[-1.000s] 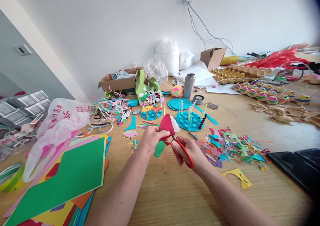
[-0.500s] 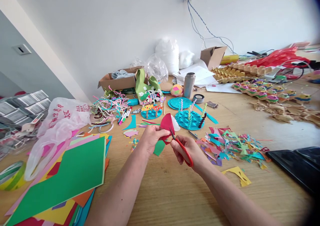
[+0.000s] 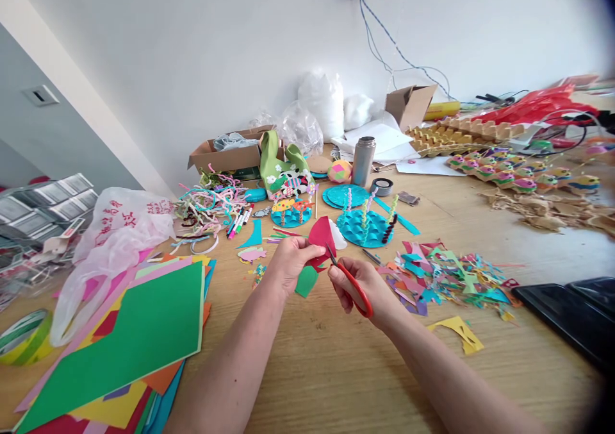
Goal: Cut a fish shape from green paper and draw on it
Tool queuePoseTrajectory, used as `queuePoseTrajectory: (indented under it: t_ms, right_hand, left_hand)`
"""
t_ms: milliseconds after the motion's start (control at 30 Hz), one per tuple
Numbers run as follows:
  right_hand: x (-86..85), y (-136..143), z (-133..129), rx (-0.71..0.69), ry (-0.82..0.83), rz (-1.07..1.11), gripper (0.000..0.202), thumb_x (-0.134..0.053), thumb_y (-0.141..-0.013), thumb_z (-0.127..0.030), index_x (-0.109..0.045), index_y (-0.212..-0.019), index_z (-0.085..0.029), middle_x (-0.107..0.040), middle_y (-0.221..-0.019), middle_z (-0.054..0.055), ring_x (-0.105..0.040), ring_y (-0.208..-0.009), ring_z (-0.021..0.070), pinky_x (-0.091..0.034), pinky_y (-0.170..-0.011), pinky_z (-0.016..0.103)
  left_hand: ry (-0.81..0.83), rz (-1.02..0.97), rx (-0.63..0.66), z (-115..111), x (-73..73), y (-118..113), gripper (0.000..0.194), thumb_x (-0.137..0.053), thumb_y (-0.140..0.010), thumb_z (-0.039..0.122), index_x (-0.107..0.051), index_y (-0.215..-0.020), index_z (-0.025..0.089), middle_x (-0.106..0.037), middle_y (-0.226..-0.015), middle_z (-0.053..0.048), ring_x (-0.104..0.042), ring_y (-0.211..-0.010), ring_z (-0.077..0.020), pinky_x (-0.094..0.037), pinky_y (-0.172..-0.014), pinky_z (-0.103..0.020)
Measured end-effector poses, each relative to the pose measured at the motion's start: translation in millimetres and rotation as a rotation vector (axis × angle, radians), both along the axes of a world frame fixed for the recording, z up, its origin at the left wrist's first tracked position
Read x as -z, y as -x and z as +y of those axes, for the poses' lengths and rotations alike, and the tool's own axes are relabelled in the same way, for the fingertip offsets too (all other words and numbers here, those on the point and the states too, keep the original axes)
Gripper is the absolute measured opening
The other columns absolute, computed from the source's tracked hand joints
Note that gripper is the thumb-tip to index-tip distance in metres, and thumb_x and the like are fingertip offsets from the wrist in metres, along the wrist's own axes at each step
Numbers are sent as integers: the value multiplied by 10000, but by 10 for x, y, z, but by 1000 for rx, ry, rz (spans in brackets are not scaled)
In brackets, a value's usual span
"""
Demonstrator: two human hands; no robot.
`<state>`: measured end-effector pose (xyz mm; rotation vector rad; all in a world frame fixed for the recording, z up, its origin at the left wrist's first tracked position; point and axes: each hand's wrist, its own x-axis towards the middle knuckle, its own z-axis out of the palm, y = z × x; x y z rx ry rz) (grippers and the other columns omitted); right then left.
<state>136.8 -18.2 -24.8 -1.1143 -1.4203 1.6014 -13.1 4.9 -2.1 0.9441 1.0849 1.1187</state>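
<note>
My left hand pinches a piece of red paper above the middle of the table. In my right hand are red-handled scissors, their blades pointing up and left against the paper's lower edge. A white rounded piece shows just behind the red paper; whether it is held or lies on the table I cannot tell. Below the paper a green paper piece rests on the wood. Just beyond stands a blue scalloped base with fuzzy twisted stems upright on it.
Coloured paper sheets are stacked at left beside a plastic bag. Paper scraps lie at right, near a black device. Further back are pipe cleaners, markers, a steel bottle and painted egg-carton pieces.
Both hands stay almost in place with the paper and scissors. The red paper's lower edge by the blades looks slightly different, and the view has shifted a little.
</note>
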Motion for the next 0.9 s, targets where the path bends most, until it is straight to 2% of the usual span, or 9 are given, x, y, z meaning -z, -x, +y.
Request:
queuePoseTrajectory:
  t_ms: [267,767,900]
  right_hand:
    - [-13,5,6,-6,5,34,468,-648,-673,-611,-425,-600,-206,-489,-434,-64,-459,-338,85,-352,-339,205]
    - [46,-8,19,-11,-15,42,449,-661,-702,-567,-427,-606,-196,-480,-406,-71,-434,-312,67,-313,-316,176]
    - [35,-14,12,-20,-16,33,450,-659,-704,-569,-430,-612,-193,-485,-428,-67,-450,-330,69,-329,-332,180]
  left_hand:
    - [2,23,25,-7,-4,-1,216,-774,-532,250,-688,-644,86,-655,-618,-49,-525,-535,-90,-370,-534,-209]
    - [1,25,25,-6,-19,-2,231,-777,-522,262,-689,-643,87,-647,-606,-42,-508,-522,-87,-350,-522,-211]
    - [-3,49,24,-20,-44,-5,213,-772,-513,260,-671,-599,93,-614,-547,-19,-471,-478,-71,-324,-499,-209]
